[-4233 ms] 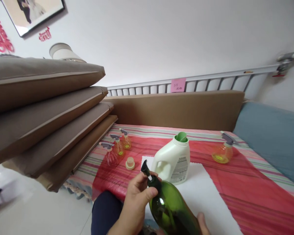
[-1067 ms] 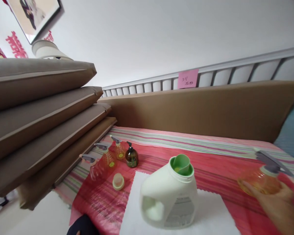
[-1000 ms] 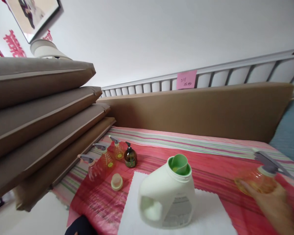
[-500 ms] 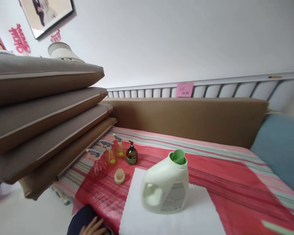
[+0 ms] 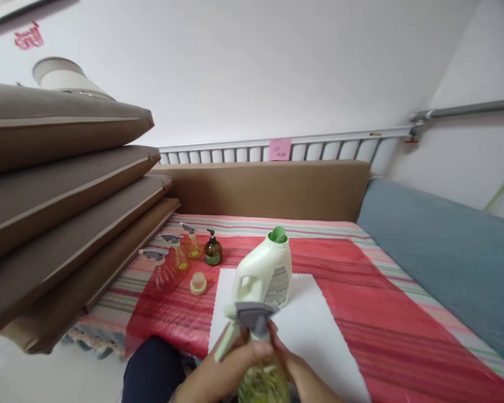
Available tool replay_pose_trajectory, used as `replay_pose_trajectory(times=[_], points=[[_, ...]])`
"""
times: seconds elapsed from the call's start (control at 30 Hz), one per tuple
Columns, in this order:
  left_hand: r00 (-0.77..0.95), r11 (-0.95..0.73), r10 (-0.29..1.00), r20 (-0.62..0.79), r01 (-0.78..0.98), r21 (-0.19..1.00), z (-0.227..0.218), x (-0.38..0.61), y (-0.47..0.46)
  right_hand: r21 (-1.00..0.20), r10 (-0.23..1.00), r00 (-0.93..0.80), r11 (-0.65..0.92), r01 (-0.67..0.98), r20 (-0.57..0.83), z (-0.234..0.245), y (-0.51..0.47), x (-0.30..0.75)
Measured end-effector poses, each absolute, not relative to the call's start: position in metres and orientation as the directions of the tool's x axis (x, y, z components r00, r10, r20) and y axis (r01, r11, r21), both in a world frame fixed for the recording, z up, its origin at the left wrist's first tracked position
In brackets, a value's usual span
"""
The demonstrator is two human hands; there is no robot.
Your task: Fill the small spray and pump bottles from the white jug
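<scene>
At the bottom middle I hold a spray bottle (image 5: pixel 264 385) with a grey and pale green trigger head, upright in front of me. My left hand (image 5: pixel 229 364) is closed round its left side, the thumb across the neck just below the head. My right hand (image 5: pixel 294 364) wraps its right side, with the fingers partly hidden behind it. Just beyond stands a large pale green jug (image 5: pixel 262 268) with an open green spout, on a white sheet (image 5: pixel 319 330). The spray head overlaps the jug's lower part in view. A pale cap (image 5: pixel 198 284) lies to the left.
Three trigger spray bottles (image 5: pixel 179 254) stand at the left beside a dark pump bottle (image 5: pixel 213 250). Stacked brown cushions (image 5: pixel 67 168) rise on the left. A brown padded board (image 5: pixel 260 190) lines the back, and a blue-grey pad (image 5: pixel 437 252) runs along the right.
My left hand has gone from beside my knee to the middle, where both hands now hold the spray bottle. The view has turned right; the jug still stands on the sheet.
</scene>
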State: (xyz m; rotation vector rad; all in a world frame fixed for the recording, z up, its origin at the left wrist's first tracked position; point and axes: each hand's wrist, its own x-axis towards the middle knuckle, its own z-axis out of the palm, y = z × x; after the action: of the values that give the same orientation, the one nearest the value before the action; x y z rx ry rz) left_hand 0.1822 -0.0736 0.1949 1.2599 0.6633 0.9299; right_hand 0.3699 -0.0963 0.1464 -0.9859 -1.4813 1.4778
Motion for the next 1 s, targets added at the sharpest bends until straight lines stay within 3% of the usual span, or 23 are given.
replay_pose_trajectory(times=[0.07,0.17,0.27,0.33,0.43,0.6,0.8,0.93,1.0], points=[[0.366,-0.001,0.924,0.112,-0.29,0.957,0.195,0.171,-0.066,-0.978,0.907,-0.42,-0.055,-0.2,0.035,0.153,-0.088,0.353],[0.235,-0.103,0.95,0.204,-0.38,0.919,0.206,0.162,-0.057,-0.795,0.814,-0.58,-0.373,-0.479,-0.033,0.151,-0.083,0.331],[0.19,-0.192,0.937,0.292,-0.416,0.889,0.219,0.159,-0.056,-0.604,0.605,-0.792,-0.663,-0.443,-0.083,0.134,-0.084,0.316],[0.178,-0.214,0.935,0.308,-0.409,0.887,0.222,0.16,-0.058,-0.521,0.566,-0.818,-0.731,-0.441,-0.102,0.122,-0.086,0.311],[0.138,-0.228,0.95,0.281,-0.312,0.922,0.22,0.161,-0.06,-0.432,0.659,-0.745,-0.704,-0.564,-0.104,0.117,-0.09,0.308],[0.014,-0.305,0.947,0.32,-0.27,0.913,0.218,0.164,-0.06,-0.406,0.848,-0.524,-0.451,-0.795,0.084,0.13,-0.098,0.308],[0.062,-0.248,0.953,0.295,-0.395,0.884,0.224,0.171,-0.067,-0.346,0.666,-0.745,-0.696,-0.629,0.016,0.127,-0.097,0.309],[0.029,-0.243,0.957,0.29,-0.467,0.85,0.228,0.176,-0.07,-0.345,0.812,-0.576,-0.516,-0.784,0.094,0.14,-0.1,0.318],[0.022,-0.253,0.954,0.299,-0.478,0.841,0.231,0.179,-0.07,-0.345,0.79,-0.607,-0.549,-0.761,0.083,0.147,-0.104,0.323]])
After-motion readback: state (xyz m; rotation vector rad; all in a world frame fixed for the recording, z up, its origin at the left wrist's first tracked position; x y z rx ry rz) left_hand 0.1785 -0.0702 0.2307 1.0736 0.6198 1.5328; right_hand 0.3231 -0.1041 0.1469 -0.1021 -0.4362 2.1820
